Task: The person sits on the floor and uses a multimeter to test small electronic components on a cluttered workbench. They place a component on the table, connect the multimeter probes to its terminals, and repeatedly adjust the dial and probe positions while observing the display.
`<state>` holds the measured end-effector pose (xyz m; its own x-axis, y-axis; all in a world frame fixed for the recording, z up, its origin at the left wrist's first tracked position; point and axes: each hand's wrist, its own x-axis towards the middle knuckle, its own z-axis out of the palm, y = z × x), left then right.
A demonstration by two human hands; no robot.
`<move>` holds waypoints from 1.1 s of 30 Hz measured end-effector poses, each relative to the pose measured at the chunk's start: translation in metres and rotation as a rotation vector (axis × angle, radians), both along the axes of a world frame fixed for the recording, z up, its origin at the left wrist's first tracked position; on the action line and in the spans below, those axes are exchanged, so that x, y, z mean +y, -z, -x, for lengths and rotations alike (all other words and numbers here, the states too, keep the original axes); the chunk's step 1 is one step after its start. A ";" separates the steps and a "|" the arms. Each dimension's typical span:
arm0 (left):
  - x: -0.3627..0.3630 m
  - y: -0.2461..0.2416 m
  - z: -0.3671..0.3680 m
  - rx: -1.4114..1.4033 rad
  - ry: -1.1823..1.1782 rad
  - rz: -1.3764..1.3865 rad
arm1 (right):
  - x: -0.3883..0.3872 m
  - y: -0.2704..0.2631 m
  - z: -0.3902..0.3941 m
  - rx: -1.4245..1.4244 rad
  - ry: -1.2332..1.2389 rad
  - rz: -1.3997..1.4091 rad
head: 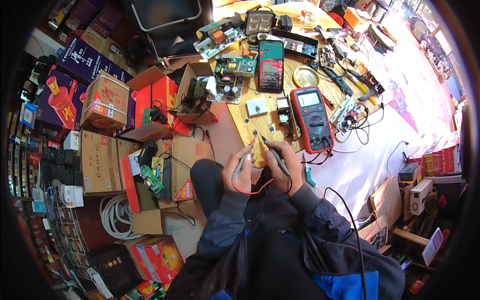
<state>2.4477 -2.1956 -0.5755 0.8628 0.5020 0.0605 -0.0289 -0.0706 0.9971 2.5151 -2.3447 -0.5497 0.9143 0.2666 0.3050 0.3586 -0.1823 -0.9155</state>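
Note:
My left hand grips a test probe with a red tip end. In my right hand is a second probe with a black tip end. Both points aim at a small transistor near the edge of the wooden table; whether they touch it I cannot tell. Another transistor lies just right of it. Farther back, one more component lies by a white block, which carries a similar part. A red digital multimeter lies to the right, leads plugged in.
Behind the block lies a smartphone with a lit screen. Circuit boards, a magnifying glass and a yellow-handled tool crowd the table. Open cardboard boxes with electronics stand at the left. A teal-handled tool lies right of my right hand.

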 end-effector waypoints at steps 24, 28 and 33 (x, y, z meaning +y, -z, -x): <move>-0.001 -0.005 0.000 0.007 -0.008 -0.009 | 0.000 0.001 0.000 -0.017 -0.012 -0.034; 0.000 -0.002 0.000 0.008 -0.003 -0.005 | 0.000 0.004 0.000 -0.015 -0.009 -0.026; -0.001 -0.001 0.000 -0.009 -0.003 0.014 | 0.001 0.004 0.000 0.007 -0.013 -0.036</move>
